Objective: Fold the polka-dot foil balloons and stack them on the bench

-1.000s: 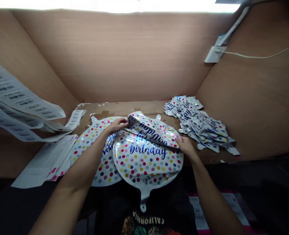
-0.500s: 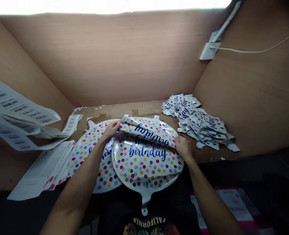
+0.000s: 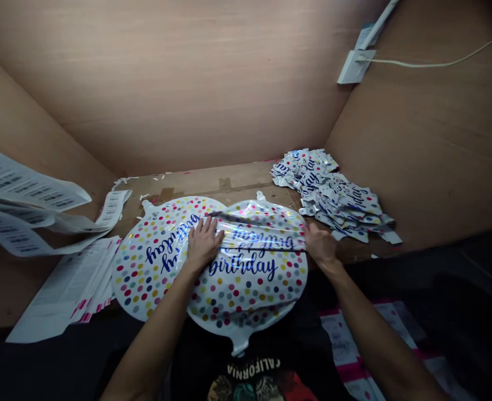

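A dotted foil "birthday" balloon (image 3: 246,289) lies on the table (image 3: 187,184), pressed by the left hand (image 3: 203,243) with fingers spread flat; its folded edge is touched by the right hand (image 3: 321,245), whose grip cannot be told.

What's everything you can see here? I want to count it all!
big foil balloons: at least two, white with coloured dots and blue "birthday" writing, flat in the middle of the desk
small foil pieces: many, silvery white and blue, piled right of the balloons
barcode label sheets: several, white and black, hanging at left
paper stack: one, white and pink, at the desk's left
wooden desk: one, brown, under the balloons
wooden wall panels: three, light brown, behind and beside the desk
socket plate: one, white, on the right panel
white cable: one, running from the socket plate
printed papers: a few, white and pink, lower right
black T-shirt: one, lettered, bottom middle
left hand: one, flat on the balloons
right hand: one, at the balloon's right edge
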A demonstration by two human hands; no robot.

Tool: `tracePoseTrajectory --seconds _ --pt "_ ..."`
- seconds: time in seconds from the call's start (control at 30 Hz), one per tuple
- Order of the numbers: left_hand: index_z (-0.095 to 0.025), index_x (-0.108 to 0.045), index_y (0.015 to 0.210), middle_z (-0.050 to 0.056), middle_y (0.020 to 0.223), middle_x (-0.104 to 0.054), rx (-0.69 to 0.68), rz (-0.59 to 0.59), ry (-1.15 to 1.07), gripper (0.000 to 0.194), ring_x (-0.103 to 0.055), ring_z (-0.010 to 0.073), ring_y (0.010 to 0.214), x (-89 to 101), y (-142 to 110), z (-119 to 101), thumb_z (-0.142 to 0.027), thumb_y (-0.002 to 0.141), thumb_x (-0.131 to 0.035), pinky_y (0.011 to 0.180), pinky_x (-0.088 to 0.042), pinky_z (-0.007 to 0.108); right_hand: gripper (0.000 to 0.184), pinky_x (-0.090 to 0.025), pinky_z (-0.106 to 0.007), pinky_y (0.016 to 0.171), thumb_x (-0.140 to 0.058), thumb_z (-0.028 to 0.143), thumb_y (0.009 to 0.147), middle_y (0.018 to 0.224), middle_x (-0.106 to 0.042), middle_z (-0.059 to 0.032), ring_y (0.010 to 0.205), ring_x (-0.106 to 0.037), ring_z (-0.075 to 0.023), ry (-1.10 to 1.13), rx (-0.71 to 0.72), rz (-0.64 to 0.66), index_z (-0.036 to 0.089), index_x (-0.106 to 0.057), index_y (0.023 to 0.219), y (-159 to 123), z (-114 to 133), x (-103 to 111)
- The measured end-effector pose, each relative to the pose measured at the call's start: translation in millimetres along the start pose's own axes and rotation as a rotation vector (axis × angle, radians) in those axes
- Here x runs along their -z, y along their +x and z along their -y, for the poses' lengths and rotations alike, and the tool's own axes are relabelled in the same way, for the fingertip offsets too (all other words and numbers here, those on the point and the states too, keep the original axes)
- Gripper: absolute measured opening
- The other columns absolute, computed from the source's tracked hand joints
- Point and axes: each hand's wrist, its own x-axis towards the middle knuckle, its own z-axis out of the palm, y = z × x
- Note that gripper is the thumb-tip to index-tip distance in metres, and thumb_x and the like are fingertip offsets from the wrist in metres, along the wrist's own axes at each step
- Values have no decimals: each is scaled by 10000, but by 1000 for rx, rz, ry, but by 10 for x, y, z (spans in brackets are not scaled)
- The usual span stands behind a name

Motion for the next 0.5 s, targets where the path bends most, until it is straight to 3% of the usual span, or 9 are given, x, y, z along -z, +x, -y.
tracePoseTrajectory --seconds 0.1,0.17,0.27,0.37,0.43,0.5 --pt "-192 -400 1615 118 1717 -293 107 69 -1 654 -199 347 1594 53 134 142 -543 1072 -307 1266 -146 625 424 -280 -296 629 -477 475 1079 770 -714 -144 683 -653 -223 -40 2 -70 129 -710 997 -178 -528 -61" --pt "-191 -470 1563 134 1700 -328 157 83 -20 623 -231 373 1572 142 223 76 -536 1072 -303 1240 -192 646 408 -234 -300 620 -503 477 1072 726 -702 -116 637 -617 -198 -28 66 -100 139 -702 960 -333 -724 -115" --pt "-174 -594 1420 195 1557 -505 79 118 -35 656 -404 408 1446 266 338 -281 -653 1010 -412 1157 -344 616 416 -229 -306 632 -502 484 1072 708 -699 -98 610 -585 -183 11 126 -165 151 -686 902 -531 -739 -197" --pt "-130 -661 1285 241 1356 -630 -18 309 -9 790 -527 434 1292 308 424 -697 -729 772 -718 1028 -468 534 436 -286 -311 677 -513 509 1062 724 -706 -96 635 -591 -193 61 182 -221 159 -661 849 -624 -629 -259" --pt "-124 -721 1121 229 1199 -696 -46 449 -20 691 -610 415 1163 319 464 -868 -628 665 -842 910 -514 435 451 -329 -322 719 -509 537 1055 741 -705 -103 680 -614 -215 88 199 -246 164 -647 842 -622 -596 -281" --pt "-139 -743 942 168 990 -738 -82 549 -75 462 -679 338 968 372 474 -936 -509 686 -848 773 -508 336 449 -372 -343 766 -502 554 1049 814 -714 -127 779 -647 -255 116 207 -270 157 -658 908 -567 -604 -267"
